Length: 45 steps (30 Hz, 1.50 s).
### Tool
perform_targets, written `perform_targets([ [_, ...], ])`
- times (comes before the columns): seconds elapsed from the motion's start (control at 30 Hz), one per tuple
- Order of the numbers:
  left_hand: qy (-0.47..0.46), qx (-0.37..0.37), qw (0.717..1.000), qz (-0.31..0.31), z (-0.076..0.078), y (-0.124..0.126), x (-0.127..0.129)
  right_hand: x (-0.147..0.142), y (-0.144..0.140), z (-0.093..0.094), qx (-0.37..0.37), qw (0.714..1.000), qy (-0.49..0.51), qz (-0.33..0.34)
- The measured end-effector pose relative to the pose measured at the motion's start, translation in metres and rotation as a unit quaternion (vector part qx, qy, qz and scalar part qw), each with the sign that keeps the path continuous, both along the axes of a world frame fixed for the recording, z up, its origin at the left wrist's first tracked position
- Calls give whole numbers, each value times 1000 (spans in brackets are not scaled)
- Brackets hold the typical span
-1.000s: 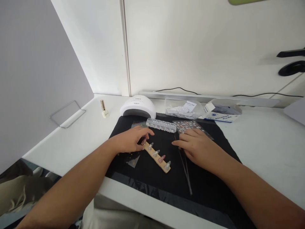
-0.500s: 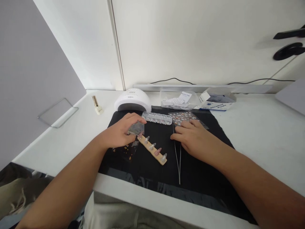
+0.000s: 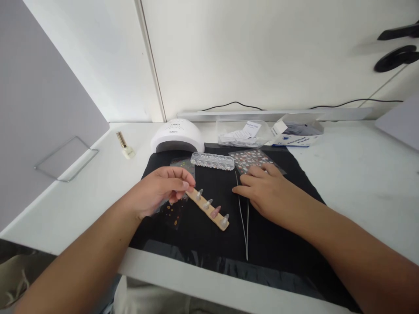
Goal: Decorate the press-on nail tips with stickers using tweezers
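Note:
My left hand is closed in a pinch at the far left end of a pale wooden strip. Its thumb and index finger cover the pink false nail at that end. Along the rest of the strip stand clear false nails and another pink false nail. My right hand lies open, fingers loosely bent, over the edge of a sticker sheet. Metal tweezers lie on the black cloth by its index finger, not gripped.
Behind the hands are a clear rhinestone case, a white nail lamp, a clear tray of packets and an alcohol pad box. A nail polish bottle stands at left. Dark sticker sheets lie under my left hand.
My left hand has closed from an open curve into a pinch on the end nail. My right hand stays by the tweezers. The view has shifted slightly.

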State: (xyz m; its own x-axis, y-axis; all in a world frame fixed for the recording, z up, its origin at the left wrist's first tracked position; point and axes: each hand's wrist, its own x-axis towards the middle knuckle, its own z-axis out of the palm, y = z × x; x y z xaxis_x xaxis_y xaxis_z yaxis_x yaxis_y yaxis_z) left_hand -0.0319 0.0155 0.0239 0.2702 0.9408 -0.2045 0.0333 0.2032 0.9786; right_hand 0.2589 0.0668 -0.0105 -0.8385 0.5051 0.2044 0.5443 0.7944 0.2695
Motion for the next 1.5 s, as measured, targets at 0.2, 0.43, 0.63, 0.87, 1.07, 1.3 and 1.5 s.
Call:
perform_targets([
  [0.2,-3,-61,998,-7,0,1,3,3,-2,4,-15,999,27,18],
  [0.43,-8,-71,997,-14,-1,-1,1,2,-9,13,-37,992,114,26],
  [0.63,5,-59,998,-10,-1,0,-1,-8,-16,17,-102,984,142,40],
  [0.87,35,-34,999,11,0,3,1,-10,-12,7,-177,973,143,25],
  [1.07,73,-35,996,25,-6,8,0,-15,-19,9,-242,962,127,22],
  [1.3,115,-45,992,27,-16,13,-3,-24,-27,10,-284,951,123,4],
  [1.5,121,-31,992,17,-18,14,-3,-28,-30,6,-283,951,124,-3],
])
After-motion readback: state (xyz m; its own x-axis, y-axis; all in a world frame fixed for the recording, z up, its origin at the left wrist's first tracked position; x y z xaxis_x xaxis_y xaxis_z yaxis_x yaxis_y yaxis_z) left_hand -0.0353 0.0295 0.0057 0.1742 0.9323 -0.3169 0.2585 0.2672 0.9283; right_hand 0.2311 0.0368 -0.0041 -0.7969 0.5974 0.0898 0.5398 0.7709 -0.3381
